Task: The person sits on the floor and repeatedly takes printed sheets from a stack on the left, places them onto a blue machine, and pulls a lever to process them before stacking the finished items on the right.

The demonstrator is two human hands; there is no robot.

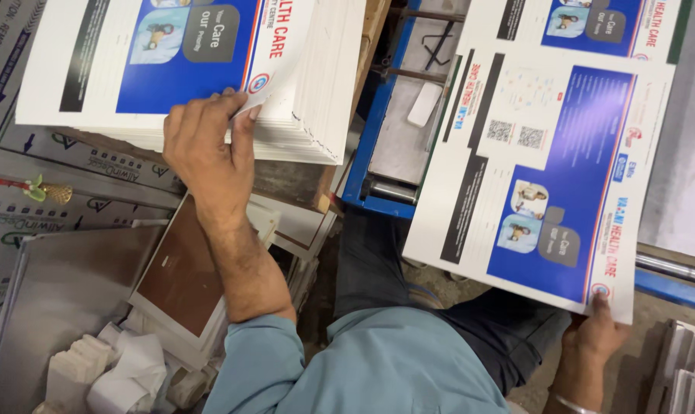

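Cluttered print-shop bench: the left hand (205,149) pinches the top sheet's corner at the near edge of the stack of printed sheets (209,69). The right hand (597,333) grips a loose printed sheet (539,176) by its bottom corner. Sheets seem light, floppy, easily creased.

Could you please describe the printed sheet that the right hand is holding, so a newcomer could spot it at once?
Start at the blue metal machine frame in the middle and look to its right. There a large white printed sheet with a blue panel hangs at a slant, pinched at its lower corner by the right hand. Unlike the thick stack of similar sheets under the left hand, it is single and lifted.
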